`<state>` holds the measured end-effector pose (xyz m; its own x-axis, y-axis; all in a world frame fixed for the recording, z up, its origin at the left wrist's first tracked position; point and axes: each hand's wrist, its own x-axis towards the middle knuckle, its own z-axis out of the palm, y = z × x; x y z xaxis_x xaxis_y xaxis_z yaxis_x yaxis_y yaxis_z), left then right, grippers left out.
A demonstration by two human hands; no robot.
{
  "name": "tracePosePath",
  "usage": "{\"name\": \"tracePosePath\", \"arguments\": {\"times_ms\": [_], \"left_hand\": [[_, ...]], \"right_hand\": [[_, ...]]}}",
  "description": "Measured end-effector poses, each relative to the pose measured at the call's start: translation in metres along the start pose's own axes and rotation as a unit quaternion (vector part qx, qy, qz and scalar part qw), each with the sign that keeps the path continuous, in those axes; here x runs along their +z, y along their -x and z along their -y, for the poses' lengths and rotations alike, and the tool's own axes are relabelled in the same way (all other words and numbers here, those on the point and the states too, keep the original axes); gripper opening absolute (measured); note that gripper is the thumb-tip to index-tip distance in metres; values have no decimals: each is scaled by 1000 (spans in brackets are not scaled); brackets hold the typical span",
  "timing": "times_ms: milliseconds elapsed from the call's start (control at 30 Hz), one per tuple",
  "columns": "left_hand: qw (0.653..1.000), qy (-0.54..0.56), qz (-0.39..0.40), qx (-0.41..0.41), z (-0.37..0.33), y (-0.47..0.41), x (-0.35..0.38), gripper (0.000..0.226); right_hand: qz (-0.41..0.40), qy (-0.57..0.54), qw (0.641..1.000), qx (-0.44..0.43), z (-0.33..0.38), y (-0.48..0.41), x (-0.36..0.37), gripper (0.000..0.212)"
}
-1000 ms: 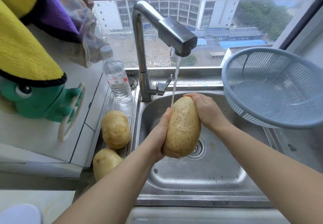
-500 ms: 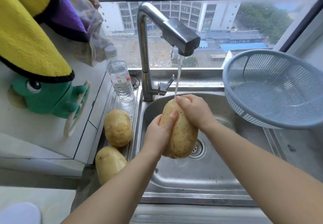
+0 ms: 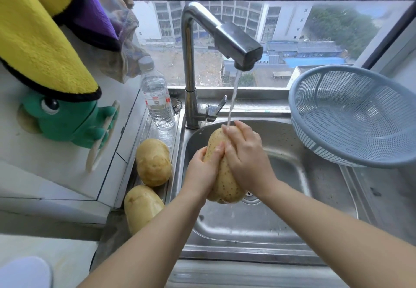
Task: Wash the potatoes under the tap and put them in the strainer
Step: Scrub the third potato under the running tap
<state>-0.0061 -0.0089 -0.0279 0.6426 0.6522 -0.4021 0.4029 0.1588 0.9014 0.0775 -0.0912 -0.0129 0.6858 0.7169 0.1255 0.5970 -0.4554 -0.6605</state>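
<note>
A large speckled potato (image 3: 226, 185) is held upright over the steel sink (image 3: 292, 209), under the running tap (image 3: 238, 47). My left hand (image 3: 202, 170) grips its left side. My right hand (image 3: 245, 155) wraps over its top and right side, and the water stream lands on the fingers. Two more potatoes lie on the ledge left of the sink, one farther back (image 3: 153, 162), one nearer (image 3: 142, 207). The blue strainer (image 3: 353, 116) sits tilted at the sink's right, with nothing in it.
A water bottle (image 3: 157, 98) stands left of the tap base. A green plush toy (image 3: 65, 119) and yellow and purple cloths (image 3: 38, 40) hang on the left wall. The window sill runs behind the sink. A white slipper (image 3: 24, 272) shows bottom left.
My right hand has slid from the potato's far side over its top and front. My left hand has closed further around the left side. The potato stays under the stream.
</note>
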Motion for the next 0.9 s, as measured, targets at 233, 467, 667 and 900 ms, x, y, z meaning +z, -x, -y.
{"name": "tracePosePath", "arguments": {"times_ms": [233,467,667,900], "left_hand": [[997,-50,-38,54,-5,8,8,65],[981,-152,-36,119,5,12,9,65],[982,-159,-20,103,-14,5,3,52],[977,-33,162,-138,-40,-29,-9,63]], "right_hand": [[73,-6,989,126,3,-45,-25,43],[278,-296,829,385,-22,-48,-46,70],[149,-292,901,285,-21,-28,-34,53],[70,-316,924,206,-19,-22,-42,54]]}}
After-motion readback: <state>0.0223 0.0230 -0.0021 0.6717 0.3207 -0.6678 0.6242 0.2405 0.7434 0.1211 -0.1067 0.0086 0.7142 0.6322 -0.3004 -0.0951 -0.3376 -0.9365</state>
